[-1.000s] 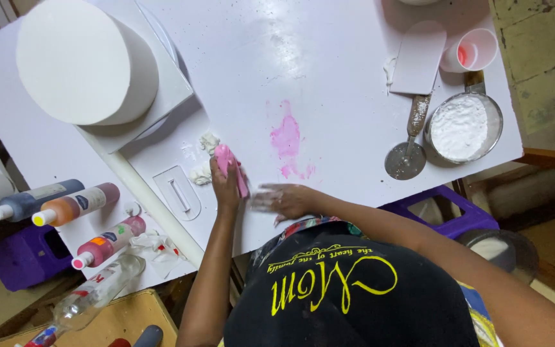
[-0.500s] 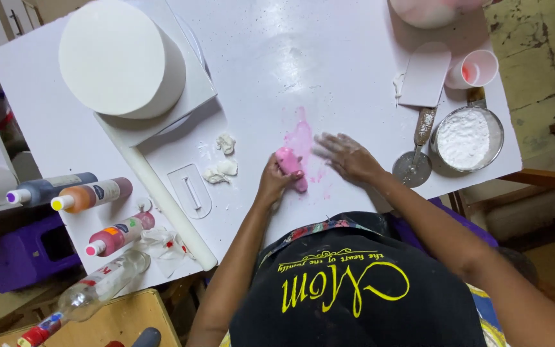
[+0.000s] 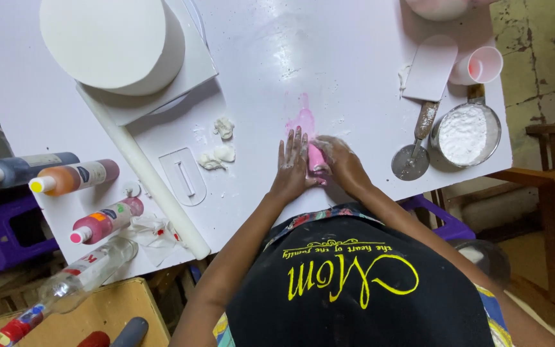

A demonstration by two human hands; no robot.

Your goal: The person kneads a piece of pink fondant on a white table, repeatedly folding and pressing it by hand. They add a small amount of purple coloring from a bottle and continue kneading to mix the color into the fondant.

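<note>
A pink lump of fondant (image 3: 317,158) lies on the white table (image 3: 329,58), just below a pink smear (image 3: 303,119). My left hand (image 3: 292,166) lies flat with fingers spread, pressing against the lump's left side. My right hand (image 3: 343,164) cups the lump from the right. Both hands are dusted with white powder. Most of the lump is hidden between them.
Left of my hands: white fondant scraps (image 3: 218,154), a white smoother (image 3: 183,176), a long white rolling pin (image 3: 142,169), a round white cake dummy (image 3: 112,44), several colour bottles (image 3: 72,178). Right: a powder bowl (image 3: 465,133), a metal spoon (image 3: 414,154), a white scraper (image 3: 430,67), a pink cup (image 3: 482,65).
Both hands moved right along the table with the pink lump and closed in on it; the right hand, spread flat before, now cups it. The camera view has shifted.
</note>
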